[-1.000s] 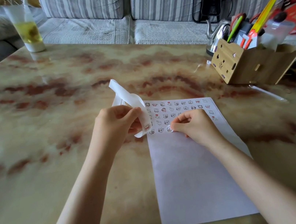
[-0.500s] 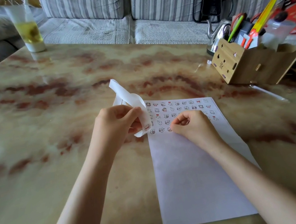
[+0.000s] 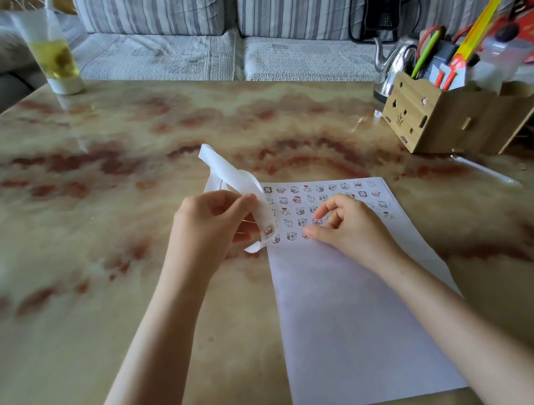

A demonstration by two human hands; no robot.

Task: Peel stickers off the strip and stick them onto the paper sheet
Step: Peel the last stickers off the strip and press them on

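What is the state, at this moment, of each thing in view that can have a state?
left hand, pinches the sticker strip.
sticker strip, curled in a loop, one sticker near its lower end.
right hand, fingers loosely curled, holds nothing, over the paper sheet.
paper sheet, flat on the table; top rows stickered, lower part bare.
glass, upright, partly filled with yellow drink.
wooden organizer, upright, holds pens.

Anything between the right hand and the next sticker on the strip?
Nothing visible. The sticker sits exposed on the strip gripped by the left hand; the right hand is beside it over the sheet.
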